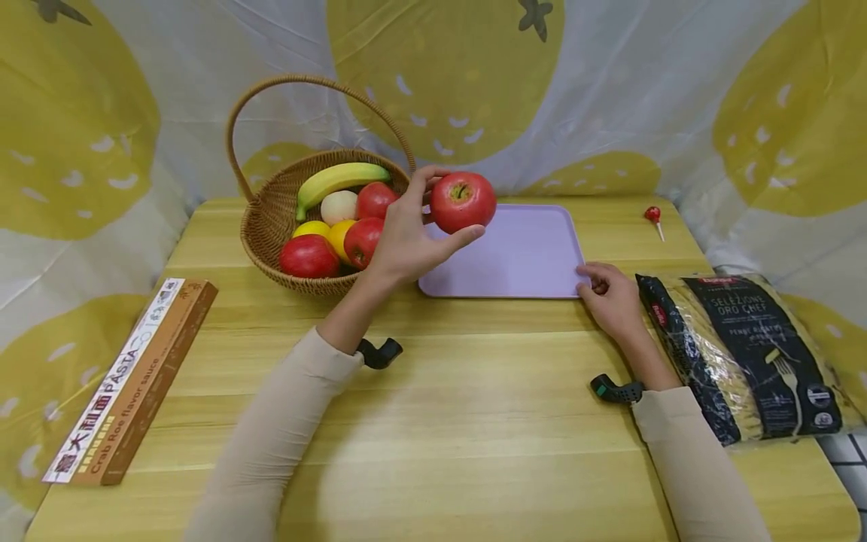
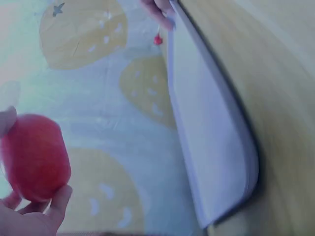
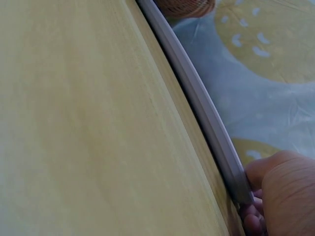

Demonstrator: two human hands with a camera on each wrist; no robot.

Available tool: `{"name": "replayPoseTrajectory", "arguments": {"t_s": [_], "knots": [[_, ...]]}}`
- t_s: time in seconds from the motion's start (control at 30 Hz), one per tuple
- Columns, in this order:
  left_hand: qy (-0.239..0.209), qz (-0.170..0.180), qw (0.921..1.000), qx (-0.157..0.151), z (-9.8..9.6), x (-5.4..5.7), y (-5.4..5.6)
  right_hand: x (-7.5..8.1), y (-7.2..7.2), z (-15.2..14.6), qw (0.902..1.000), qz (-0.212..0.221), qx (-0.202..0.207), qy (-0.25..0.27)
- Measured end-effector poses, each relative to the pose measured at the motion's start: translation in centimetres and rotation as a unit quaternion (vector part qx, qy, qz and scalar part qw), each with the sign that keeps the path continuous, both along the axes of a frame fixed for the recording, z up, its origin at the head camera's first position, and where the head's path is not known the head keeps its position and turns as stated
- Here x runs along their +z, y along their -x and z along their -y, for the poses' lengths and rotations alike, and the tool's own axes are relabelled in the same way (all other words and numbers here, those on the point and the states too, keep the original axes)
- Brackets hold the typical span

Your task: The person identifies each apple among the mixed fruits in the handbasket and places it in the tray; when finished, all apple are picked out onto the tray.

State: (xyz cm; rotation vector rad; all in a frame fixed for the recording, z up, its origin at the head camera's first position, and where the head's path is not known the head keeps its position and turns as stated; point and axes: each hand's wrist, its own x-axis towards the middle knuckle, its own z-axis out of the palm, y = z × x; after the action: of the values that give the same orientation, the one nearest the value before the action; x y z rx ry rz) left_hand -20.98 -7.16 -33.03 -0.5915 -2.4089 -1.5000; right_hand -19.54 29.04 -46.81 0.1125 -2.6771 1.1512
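Note:
A red apple is held up in my left hand, above the left part of a lilac tray. In the left wrist view the thumb and fingers grip the apple from its sides, well apart from the tray. My right hand pinches the tray's front right corner between thumb and fingers. The right wrist view shows that hand at the end of the tray's rim. No fruit lies on the visible part of the tray.
Left of the tray stands a wicker basket with a tall handle, holding a banana and several other fruits. A pasta box lies at the left, a penne bag at the right. A red lollipop lies back right.

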Motion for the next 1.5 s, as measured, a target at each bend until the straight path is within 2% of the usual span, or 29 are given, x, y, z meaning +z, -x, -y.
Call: {"name": "replayPoseTrajectory", "arguments": {"t_s": [0.13,0.37,0.53,0.7,0.83,1.0,1.27,1.5], "knots": [[-0.003,0.033,0.9994,0.005,-1.8,-1.2,1.3,0.2,0.0,0.0,1.0,-0.001,-0.001,-0.001],[0.025,0.053,0.9968,0.054,-3.7,-3.8,4.0,-0.1,0.1,0.0,0.9999,0.002,-0.007,-0.01],[0.011,0.09,0.9927,0.08,-4.4,-5.5,5.6,-0.4,0.3,-0.1,0.9999,0.0,-0.007,-0.015],[-0.026,0.137,0.9858,0.094,-4.3,-7.6,7.2,-0.7,0.3,0.1,0.9998,0.006,-0.008,-0.016],[-0.037,0.153,0.9826,0.099,-4.2,-8.8,8.2,-0.7,0.4,0.2,0.9999,0.006,-0.007,-0.013],[-0.043,0.176,0.979,0.092,-4.6,-9.5,8.8,-0.5,0.6,-0.1,0.9998,-0.001,-0.01,-0.019],[-0.067,0.211,0.9702,0.099,-4.8,-10.4,9.7,-0.3,0.7,-0.1,0.9996,0.0,-0.007,-0.026],[-0.033,0.222,0.9699,0.095,-4.7,-10.4,10.0,-0.4,0.7,-0.1,0.9996,-0.001,-0.007,-0.027]]}}
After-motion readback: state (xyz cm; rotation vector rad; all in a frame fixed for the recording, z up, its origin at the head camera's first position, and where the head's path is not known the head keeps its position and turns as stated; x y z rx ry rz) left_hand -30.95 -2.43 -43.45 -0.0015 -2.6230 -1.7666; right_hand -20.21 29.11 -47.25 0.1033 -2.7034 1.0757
